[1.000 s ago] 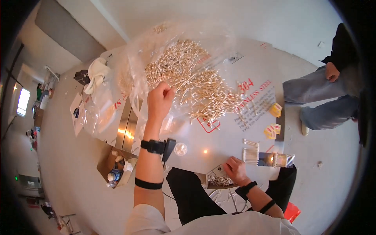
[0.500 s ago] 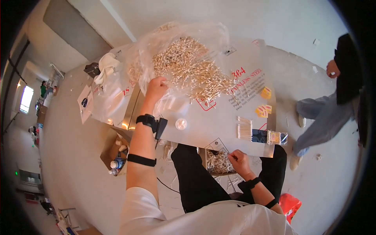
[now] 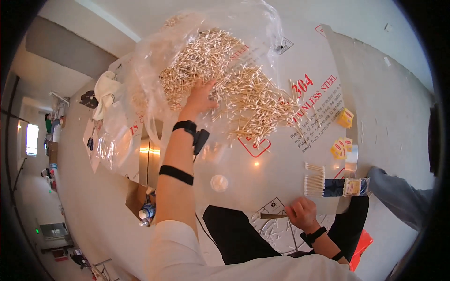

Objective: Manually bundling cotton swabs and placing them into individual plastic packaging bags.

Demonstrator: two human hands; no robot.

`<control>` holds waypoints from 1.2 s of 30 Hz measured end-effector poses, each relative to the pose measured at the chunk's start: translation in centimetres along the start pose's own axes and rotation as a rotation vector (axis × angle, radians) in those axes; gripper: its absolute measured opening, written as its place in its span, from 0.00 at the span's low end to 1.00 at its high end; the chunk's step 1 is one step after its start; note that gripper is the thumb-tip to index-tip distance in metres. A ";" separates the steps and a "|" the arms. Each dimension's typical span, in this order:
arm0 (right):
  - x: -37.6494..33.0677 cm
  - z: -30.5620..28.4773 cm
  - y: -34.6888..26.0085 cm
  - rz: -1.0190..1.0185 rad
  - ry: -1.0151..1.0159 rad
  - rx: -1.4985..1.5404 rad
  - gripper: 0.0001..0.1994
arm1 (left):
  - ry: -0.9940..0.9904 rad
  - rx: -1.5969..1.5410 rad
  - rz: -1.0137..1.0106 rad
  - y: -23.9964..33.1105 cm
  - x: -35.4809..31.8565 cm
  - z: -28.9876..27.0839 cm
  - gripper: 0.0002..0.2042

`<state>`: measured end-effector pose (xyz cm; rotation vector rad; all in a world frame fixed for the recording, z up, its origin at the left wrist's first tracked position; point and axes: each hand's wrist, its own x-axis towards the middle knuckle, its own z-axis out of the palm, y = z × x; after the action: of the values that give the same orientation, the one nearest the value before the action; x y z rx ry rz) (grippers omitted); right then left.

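A big heap of cotton swabs (image 3: 258, 96) spills out of a clear plastic bag (image 3: 149, 61) onto the table. My left hand (image 3: 202, 97) lies on the near side of the heap, fingers spread, on the loose swabs. At the table's front edge my right hand (image 3: 301, 213) is closed; whatever it holds, if anything, is hidden. Just beyond it are a row of aligned cotton swabs (image 3: 314, 182) and a dark blue packet (image 3: 333, 187) with a labelled bundle of swabs (image 3: 352, 187). A cardboard edge (image 3: 273, 216) shows beside the right hand.
Yellow labels (image 3: 341, 148) and a small yellow stack (image 3: 346, 118) lie near the table's right edge. A round clear container (image 3: 219, 183) stands front centre. White cloth (image 3: 107, 91) lies at the left. Below are a box with bottles (image 3: 147, 210) and a person's leg (image 3: 398, 187) at right.
My left hand has gone from the bag's edge onto the swab heap, its fingers opening. My right hand has risen from the swab box to the table edge. The other person has moved mostly out of view.
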<state>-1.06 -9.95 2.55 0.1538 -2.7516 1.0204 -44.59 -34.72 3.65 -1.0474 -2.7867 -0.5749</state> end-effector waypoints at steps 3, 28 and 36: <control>0.0 0.0 -0.1 0.010 -0.024 -0.003 0.13 | 0.060 0.079 -0.129 -0.2 2.5 0.5 0.22; -9.4 -26.5 -13.2 -0.284 0.594 0.771 0.11 | 0.407 -0.156 1.124 42.5 -18.0 -32.3 0.26; -19.2 -28.3 -16.9 -0.338 0.797 0.417 0.14 | 0.392 -0.229 1.125 46.2 -23.0 -31.1 0.25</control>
<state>24.77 -3.77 29.90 0.2073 -1.7218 1.2049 2.12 -28.92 41.33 -1.9858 -1.4528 -0.7761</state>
